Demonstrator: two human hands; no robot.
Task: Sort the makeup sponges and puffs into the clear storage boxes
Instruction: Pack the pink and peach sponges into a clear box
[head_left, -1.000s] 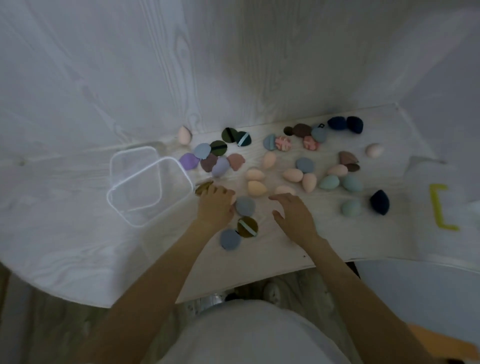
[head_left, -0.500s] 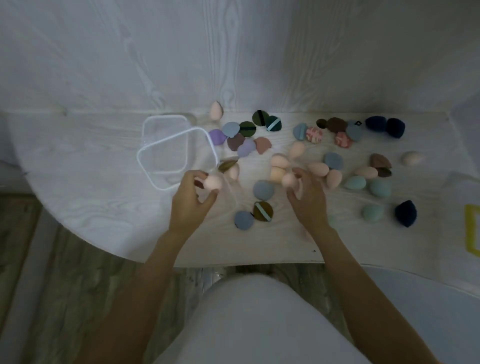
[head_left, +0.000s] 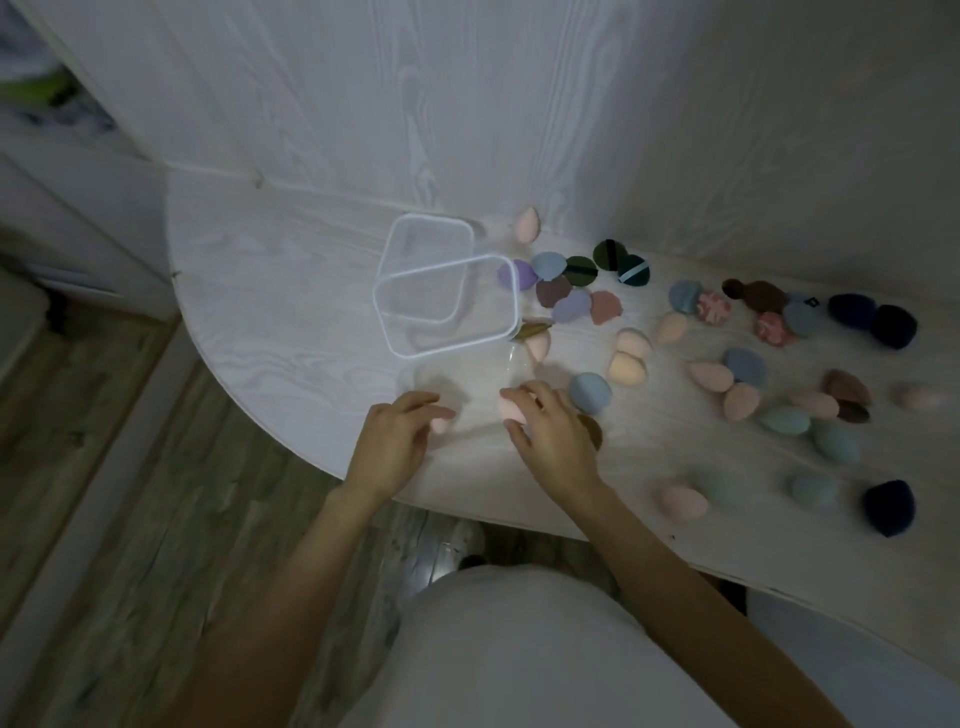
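Two clear storage boxes overlap on the white table, the nearer box (head_left: 400, 332) in front of the farther box (head_left: 415, 234). Both look empty. My left hand (head_left: 392, 447) hovers near the table's front edge, its fingers curled round a pink sponge (head_left: 442, 423). My right hand (head_left: 558, 441) is beside it and grips another pink sponge (head_left: 511, 408). Both hands are just in front of the nearer box. Several sponges and puffs lie spread to the right, among them a blue puff (head_left: 589, 392) touching my right hand.
The round table edge (head_left: 291, 415) curves close to my left hand, with wooden floor below. A white panel wall (head_left: 467, 130) stands right behind the boxes. A dark navy sponge (head_left: 889, 506) and a pink sponge (head_left: 683, 501) lie near the front right.
Both hands have drawn back to the front of the table, each with a pink sponge, and are now closer together. The view has swung left.
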